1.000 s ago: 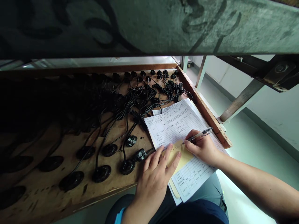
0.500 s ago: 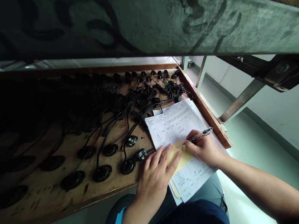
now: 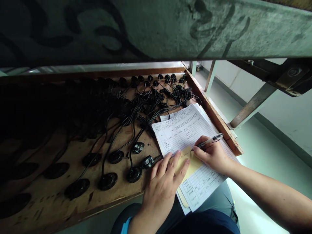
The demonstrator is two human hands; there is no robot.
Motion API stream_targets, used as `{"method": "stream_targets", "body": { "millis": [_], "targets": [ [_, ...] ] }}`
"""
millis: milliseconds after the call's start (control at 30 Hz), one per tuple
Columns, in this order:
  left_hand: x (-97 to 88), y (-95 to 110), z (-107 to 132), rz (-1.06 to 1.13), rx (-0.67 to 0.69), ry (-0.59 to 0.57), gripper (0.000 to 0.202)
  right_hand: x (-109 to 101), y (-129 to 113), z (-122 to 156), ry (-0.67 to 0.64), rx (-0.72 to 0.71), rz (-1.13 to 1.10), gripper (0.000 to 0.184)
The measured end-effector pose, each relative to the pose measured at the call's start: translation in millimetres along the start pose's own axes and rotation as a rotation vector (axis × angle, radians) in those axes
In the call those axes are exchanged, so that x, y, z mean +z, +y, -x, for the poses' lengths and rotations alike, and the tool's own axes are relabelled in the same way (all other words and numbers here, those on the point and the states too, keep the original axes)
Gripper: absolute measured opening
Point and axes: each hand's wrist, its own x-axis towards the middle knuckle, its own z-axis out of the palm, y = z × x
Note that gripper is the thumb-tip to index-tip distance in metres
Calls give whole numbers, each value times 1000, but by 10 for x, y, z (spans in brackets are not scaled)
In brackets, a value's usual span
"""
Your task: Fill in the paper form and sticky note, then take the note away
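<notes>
My right hand [image 3: 214,156] grips a pen [image 3: 211,140] with a clear barrel, its tip on a yellow sticky note [image 3: 192,165]. A line of handwriting shows on the note. Spread flat, my left hand [image 3: 164,178] rests with its fingertips over the note's left side. Beneath lie printed form sheets [image 3: 175,133] with tables and some handwritten entries. The sheets overhang the front edge of a wooden tray, above my lap. Close to my left fingers is a round black cabled part [image 3: 147,162].
The wooden tray [image 3: 153,146] holds several black round parts with tangled black cables [image 3: 136,110]. A grey metal beam [image 3: 156,32] crosses low overhead. On the right are the tray's raised wooden edge [image 3: 219,126], a metal leg [image 3: 253,105] and the floor.
The pen and right hand have shifted very slightly right along the written line. My left hand stays in place on the note. The view has tilted a little.
</notes>
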Motion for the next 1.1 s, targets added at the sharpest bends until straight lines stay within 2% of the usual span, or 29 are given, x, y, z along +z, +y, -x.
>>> {"method": "stream_targets", "body": {
  "millis": [533, 867, 1100],
  "targets": [
    [-3, -6, -11, -10, 0, 14, 56, -13, -17, -2, -7, 9, 18, 14],
    [-13, -9, -12, -25, 8, 5, 57, -40, -79, -10, 53, 54, 2, 11],
    [-12, -14, -5, -21, 0, -7, 62, -143, -29, -30, -24, 29, -47, 10]
  ]
}}
